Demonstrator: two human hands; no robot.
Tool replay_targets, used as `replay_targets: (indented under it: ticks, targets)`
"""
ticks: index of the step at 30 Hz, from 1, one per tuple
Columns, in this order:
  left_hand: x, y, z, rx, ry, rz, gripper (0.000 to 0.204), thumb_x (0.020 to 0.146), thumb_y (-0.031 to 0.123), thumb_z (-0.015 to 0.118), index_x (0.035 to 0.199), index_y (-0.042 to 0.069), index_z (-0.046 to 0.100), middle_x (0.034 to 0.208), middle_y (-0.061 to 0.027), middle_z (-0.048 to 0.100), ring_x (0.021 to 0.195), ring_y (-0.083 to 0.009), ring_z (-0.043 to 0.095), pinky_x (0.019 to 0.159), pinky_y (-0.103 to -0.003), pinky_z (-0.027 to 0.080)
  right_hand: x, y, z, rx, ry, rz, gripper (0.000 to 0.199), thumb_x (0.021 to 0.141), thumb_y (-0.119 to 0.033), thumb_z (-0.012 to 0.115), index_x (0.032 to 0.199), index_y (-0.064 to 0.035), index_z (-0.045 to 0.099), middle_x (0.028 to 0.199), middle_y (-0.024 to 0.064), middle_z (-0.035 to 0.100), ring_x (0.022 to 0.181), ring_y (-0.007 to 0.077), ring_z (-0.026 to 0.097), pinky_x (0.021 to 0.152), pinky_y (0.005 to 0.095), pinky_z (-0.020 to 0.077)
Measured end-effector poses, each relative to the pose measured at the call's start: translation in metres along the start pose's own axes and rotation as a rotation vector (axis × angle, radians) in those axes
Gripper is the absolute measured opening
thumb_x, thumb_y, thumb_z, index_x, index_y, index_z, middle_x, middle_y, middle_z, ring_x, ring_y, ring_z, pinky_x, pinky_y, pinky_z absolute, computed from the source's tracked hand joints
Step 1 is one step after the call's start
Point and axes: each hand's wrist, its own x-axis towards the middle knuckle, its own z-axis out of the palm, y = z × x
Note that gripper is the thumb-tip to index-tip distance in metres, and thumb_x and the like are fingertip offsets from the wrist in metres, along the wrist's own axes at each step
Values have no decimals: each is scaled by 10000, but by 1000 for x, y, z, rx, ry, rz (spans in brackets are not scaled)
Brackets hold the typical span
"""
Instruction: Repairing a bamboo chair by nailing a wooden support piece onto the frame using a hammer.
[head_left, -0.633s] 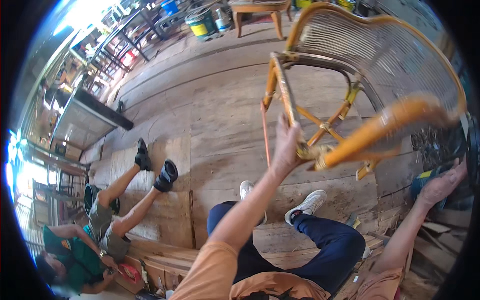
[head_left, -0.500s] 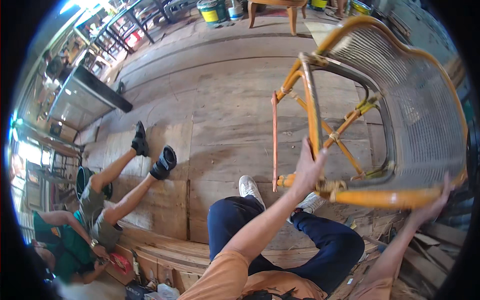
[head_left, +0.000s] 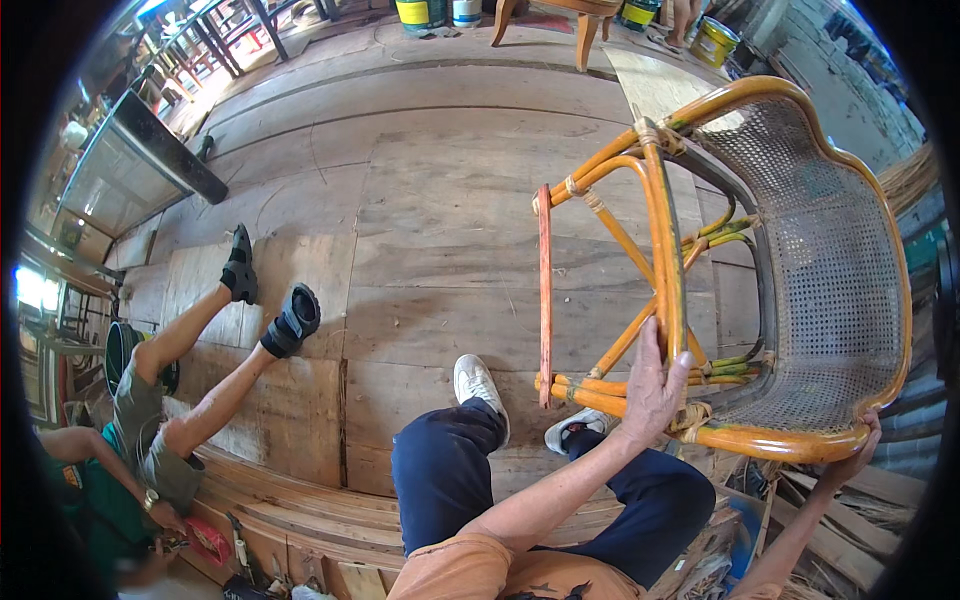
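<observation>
Rattan chair frame [head_left: 667, 230] held tipped over between two hands, backrest to the right.

The seat-side rail [head_left: 673, 300] is clasped near its bound joint by the left hand [head_left: 655, 395], thumb and fingers partly closed around it. The lower backrest corner is gripped by the right hand [head_left: 868, 440], its curled fingers partly hidden. From the left grip, the leg ends and a reddish strip [head_left: 545, 300] lie leftward, the cane backrest [head_left: 840, 260] rightward; the frame's long axis runs between them, the backrest being nearer the right hand.

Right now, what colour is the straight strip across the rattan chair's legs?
The strip is pinkish red, seen best in the head view.
</observation>
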Motion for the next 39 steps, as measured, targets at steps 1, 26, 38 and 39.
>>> replay_targets:
  ticks: [1,26,38,39]
  targets:
    - [-2,-1,2,-42,-7,85,706,899,304,515,1375,-79,162,1347,-303,315,1249,-388,367,1031,-394,309,1,6,-7,12,-17,19,340,962,-287,278,968,-22,490,1147,121,516,1109,225,454,1005,352,308]
    - [-97,-57,18,305,-99,369,542,814,174,552,1280,-35,371,1219,-249,464,1155,-415,417,1004,-455,310,140,60,-70,-590,206,683,563,783,-420,643,1080,56,604,1064,184,620,967,285,603,822,383,475]
    - [-116,-215,-54,-429,13,-1081,449,931,478,314,1048,101,528,920,-72,569,793,-204,548,678,-351,434,126,16,-36,-863,-88,462,596,761,-402,619,1155,40,554,1069,222,601,993,322,585,828,386,460]
    - [-122,-222,-50,-569,7,-1065,424,914,482,355,929,105,547,833,-41,575,736,-153,561,615,-297,425,113,15,-37,-559,-78,444,574,747,-356,658,1139,52,558,997,213,621,933,284,607,776,365,481]
